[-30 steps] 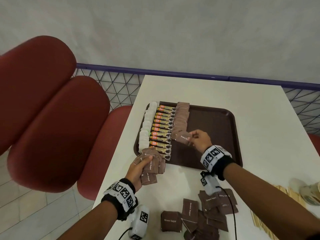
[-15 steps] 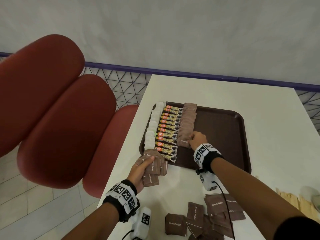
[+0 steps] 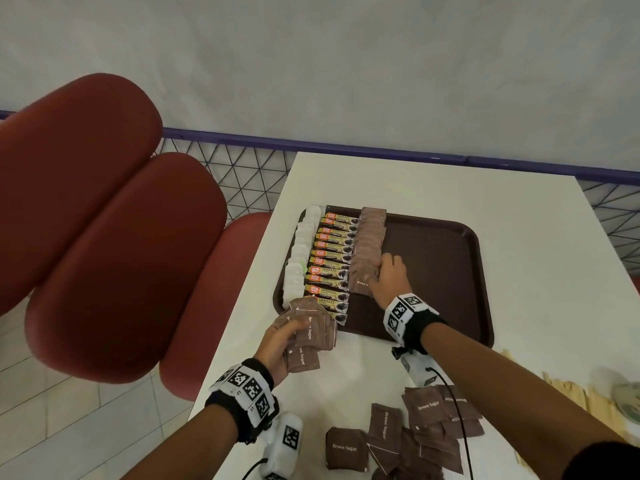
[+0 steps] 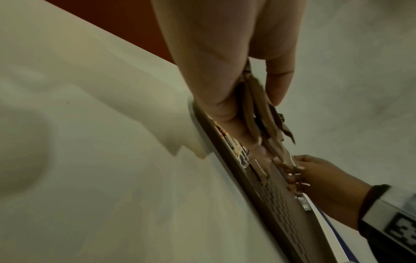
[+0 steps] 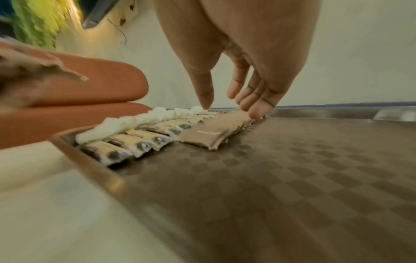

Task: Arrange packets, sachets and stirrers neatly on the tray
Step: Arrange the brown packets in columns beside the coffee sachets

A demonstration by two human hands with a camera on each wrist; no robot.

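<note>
Sachets [image 3: 308, 332] in left hand [image 3: 277, 344]

A white bench [image 3: 433, 178] is carrying a dark brown tray [image 3: 450, 258], which is lying under the right grip [image 3: 389, 280]. Loose brown sugar sachets [image 3: 426, 431] are lying scattered on the bench behind that grip, nearer the person. Pale wooden stirrers [image 3: 568, 393] are lying on the bench well to the right of it.
</note>
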